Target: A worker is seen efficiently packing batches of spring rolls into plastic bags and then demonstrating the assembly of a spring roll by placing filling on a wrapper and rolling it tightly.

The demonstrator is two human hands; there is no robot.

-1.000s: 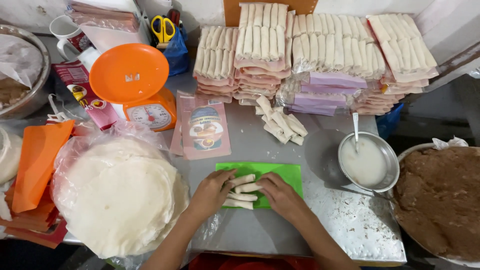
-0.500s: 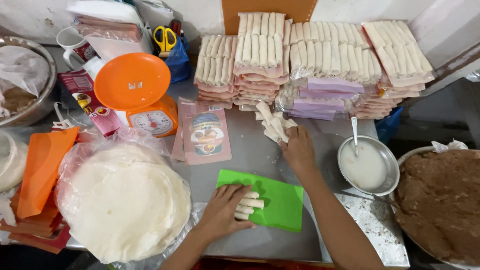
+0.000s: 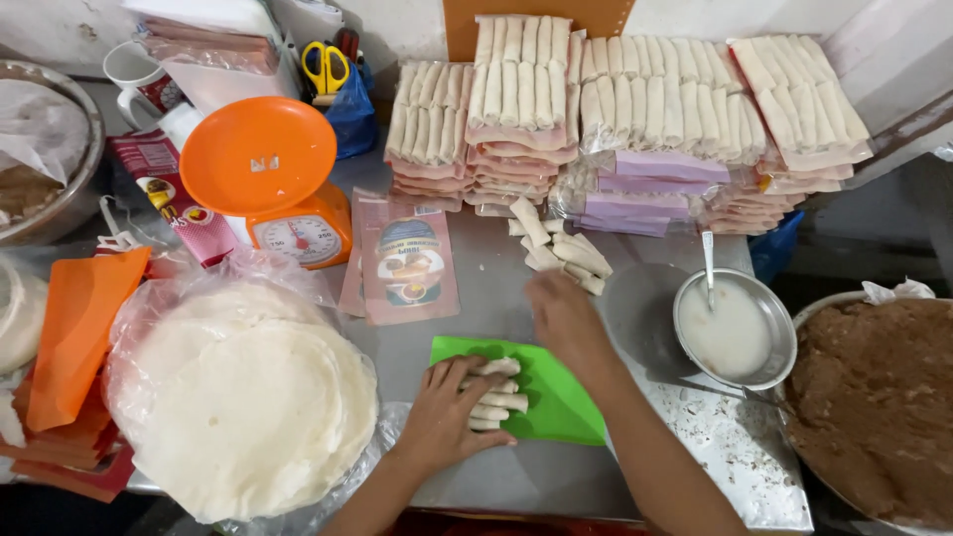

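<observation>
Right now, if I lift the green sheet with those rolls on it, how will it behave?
The green sheet looks thin, so it would likely sag. The rolls under the left hand are cylinders lying loose, so they would probably roll off. They look soft, perhaps easily dented.

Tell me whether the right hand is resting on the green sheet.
No: the right hand is above the green sheet, beside the loose rolls on the table.

The left hand [image 3: 447, 412] is covering part of the small rolls [image 3: 494, 395] on the green sheet [image 3: 556, 397]. The brown filling bowl [image 3: 874, 407] is running off the right edge.
</observation>
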